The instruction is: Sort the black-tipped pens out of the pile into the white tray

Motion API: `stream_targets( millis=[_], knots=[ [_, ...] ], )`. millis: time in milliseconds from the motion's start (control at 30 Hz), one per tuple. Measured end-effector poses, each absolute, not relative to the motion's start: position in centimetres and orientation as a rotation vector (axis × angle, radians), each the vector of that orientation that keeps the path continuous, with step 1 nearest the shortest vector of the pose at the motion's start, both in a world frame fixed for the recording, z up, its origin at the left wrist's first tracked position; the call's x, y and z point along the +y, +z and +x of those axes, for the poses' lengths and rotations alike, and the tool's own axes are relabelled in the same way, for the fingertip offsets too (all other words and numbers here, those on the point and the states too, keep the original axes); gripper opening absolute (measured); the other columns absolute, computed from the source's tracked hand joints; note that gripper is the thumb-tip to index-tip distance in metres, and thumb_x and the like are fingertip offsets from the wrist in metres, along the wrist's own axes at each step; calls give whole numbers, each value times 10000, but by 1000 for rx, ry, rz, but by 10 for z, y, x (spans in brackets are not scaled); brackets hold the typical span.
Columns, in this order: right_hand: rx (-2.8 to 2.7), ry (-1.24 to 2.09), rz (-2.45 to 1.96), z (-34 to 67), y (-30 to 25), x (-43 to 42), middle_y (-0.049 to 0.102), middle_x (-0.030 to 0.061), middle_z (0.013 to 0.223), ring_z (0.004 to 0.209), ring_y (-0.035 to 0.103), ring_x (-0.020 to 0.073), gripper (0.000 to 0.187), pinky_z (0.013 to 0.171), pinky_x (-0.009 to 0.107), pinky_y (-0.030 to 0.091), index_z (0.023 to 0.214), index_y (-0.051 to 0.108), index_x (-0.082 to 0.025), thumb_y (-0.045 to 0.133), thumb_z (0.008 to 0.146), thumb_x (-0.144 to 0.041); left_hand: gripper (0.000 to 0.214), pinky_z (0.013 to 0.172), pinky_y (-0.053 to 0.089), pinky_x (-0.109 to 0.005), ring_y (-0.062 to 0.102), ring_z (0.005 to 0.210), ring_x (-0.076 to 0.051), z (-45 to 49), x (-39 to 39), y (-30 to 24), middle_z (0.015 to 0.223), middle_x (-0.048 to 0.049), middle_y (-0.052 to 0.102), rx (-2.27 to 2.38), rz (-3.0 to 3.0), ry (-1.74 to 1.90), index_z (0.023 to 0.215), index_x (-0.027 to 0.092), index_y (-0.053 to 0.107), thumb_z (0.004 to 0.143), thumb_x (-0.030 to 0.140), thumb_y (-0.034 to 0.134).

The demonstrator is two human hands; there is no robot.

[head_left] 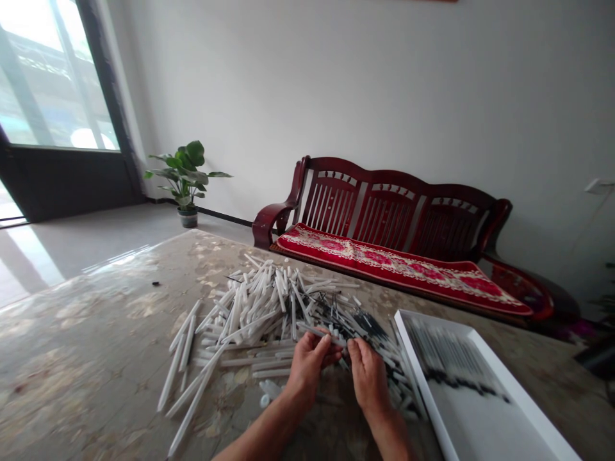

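My left hand (311, 358) is closed round a whitish, translucent pen barrel (310, 329), which points up and to the left. My right hand (368, 371) is pinched close beside it at the barrel's right end; what lies between its fingertips is too small and covered to make out. Just beyond my hands a heap of white pen barrels (259, 301) spreads over the table. Thin black pen parts (368, 323) lie to the right of the heap, partly behind my right hand. Small clear pieces (270, 389) lie left of my left wrist.
A white shallow box (435, 410) at the right holds a row of translucent pens (446, 346) with black ends. The patterned tablecloth (96, 358) covers the table; a small black piece (155, 283) lies at its left. Beyond stand a red wooden bench (331, 205) and a potted plant (187, 173).
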State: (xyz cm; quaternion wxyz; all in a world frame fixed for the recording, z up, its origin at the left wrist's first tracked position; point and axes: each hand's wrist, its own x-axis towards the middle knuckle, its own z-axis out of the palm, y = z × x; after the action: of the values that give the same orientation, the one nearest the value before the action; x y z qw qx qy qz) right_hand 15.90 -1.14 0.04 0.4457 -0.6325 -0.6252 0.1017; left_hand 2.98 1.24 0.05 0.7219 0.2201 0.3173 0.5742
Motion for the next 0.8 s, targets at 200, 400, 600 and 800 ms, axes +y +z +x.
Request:
stream_targets(
  millis=[200, 400, 600, 800],
  knots=[
    [-1598, 275, -1469, 162, -1, -12, 677, 31, 785, 727, 630, 174, 353, 660, 243, 467, 856, 612, -215, 392, 947, -475, 463, 631, 574, -274, 687, 642, -158, 30, 13, 1, 682, -16, 708, 704, 489, 1262, 803, 158, 612, 519, 396, 889],
    [-1592, 271, -1595, 164, -2, -13, 639, 20, 628, 589, 595, 178, 459, 568, 256, 412, 710, 580, -229, 307, 969, -492, 470, 622, 573, -279, 685, 625, -157, 31, 15, -1, 673, -7, 702, 710, 501, 1255, 799, 159, 613, 507, 403, 890],
    [-1623, 279, -1569, 166, -1, -15, 632, 10, 656, 614, 589, 168, 411, 588, 245, 410, 726, 563, -226, 361, 950, -504, 455, 608, 571, -267, 678, 621, -148, 30, 15, -1, 664, 6, 689, 708, 540, 1248, 797, 157, 616, 522, 400, 886],
    [-1622, 287, -1579, 163, 1, -15, 667, 20, 711, 658, 620, 172, 396, 600, 240, 409, 803, 601, -225, 357, 956, -497, 469, 611, 568, -264, 678, 624, -149, 30, 15, -2, 665, 1, 694, 726, 534, 1255, 804, 158, 614, 521, 418, 882]
  ],
)
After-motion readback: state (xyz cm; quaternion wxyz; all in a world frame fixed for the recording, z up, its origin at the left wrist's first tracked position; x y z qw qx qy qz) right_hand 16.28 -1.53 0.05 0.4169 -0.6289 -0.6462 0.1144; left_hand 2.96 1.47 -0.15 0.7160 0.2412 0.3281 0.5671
